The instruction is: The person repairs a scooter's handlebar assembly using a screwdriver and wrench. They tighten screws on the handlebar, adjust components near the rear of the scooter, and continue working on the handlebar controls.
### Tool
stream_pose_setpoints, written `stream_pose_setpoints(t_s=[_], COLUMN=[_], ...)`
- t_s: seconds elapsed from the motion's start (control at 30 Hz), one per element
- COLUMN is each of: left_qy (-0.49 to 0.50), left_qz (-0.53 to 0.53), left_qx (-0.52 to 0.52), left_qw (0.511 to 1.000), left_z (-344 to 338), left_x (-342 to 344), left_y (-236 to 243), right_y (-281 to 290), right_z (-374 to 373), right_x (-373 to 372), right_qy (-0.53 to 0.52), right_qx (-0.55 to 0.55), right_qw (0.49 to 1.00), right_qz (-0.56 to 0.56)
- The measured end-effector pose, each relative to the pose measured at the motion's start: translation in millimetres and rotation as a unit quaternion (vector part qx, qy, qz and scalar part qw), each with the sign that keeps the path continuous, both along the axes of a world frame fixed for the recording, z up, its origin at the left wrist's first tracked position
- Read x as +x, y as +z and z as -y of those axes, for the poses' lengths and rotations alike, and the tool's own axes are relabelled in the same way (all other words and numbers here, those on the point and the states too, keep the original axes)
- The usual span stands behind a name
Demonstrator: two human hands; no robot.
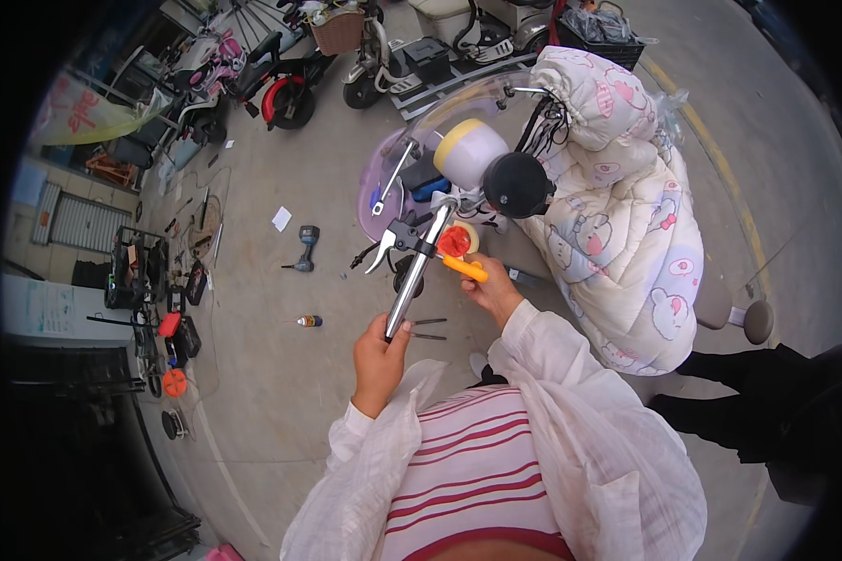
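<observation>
My left hand is wrapped around the lower end of a bare silver handlebar with no grip on it. A silver brake lever in a black clamp sits partway along the bar. My right hand holds an orange-handled screwdriver; its thin shaft points at the clamp, and I cannot tell whether the tip touches a screw. Just behind the handle is a round red piece with a pale rim. A black round part and a white-and-yellow rounded housing stand beyond the bar.
A quilted cartoon-print cover drapes the scooter on the right. A cordless drill, a spray can and a white paper lie on the ground. Toolboxes stand left, parked scooters behind. A person in black is at right.
</observation>
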State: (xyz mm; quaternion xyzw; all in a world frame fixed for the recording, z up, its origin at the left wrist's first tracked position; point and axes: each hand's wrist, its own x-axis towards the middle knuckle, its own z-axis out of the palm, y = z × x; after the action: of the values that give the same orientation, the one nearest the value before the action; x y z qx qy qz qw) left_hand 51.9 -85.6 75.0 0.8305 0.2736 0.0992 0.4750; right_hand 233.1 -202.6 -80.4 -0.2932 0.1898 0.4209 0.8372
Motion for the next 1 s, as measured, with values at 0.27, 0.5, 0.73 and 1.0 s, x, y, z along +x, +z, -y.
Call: stream_pose_setpoints(t_s=[0.27, 0.5, 0.73, 1.0], left_qy=[-0.011, -0.021, -0.106, -0.128], left_qz=[-0.017, -0.005, -0.078, -0.005], left_qx=[-0.009, -0.037, -0.021, 0.113], left_qw=[1.0, 0.999, 0.991, 0.985], left_z=[-7, -10, -13, 26], left_x=[-8, -5, -17, 25], left_y=[-3, -10, -60, -94], right_y=[31, 120, 97, 68], right_z=[31, 57, 46, 64], right_x=[24, 0, -10, 5], right_qy=[0.206, 0.148, 0.096, 0.114], right_qx=[-0.258, -0.346, -0.43, -0.363], right_qw=[0.908, 0.569, 0.413, 0.461], right_qz=[0.258, 0.731, 0.797, 0.801])
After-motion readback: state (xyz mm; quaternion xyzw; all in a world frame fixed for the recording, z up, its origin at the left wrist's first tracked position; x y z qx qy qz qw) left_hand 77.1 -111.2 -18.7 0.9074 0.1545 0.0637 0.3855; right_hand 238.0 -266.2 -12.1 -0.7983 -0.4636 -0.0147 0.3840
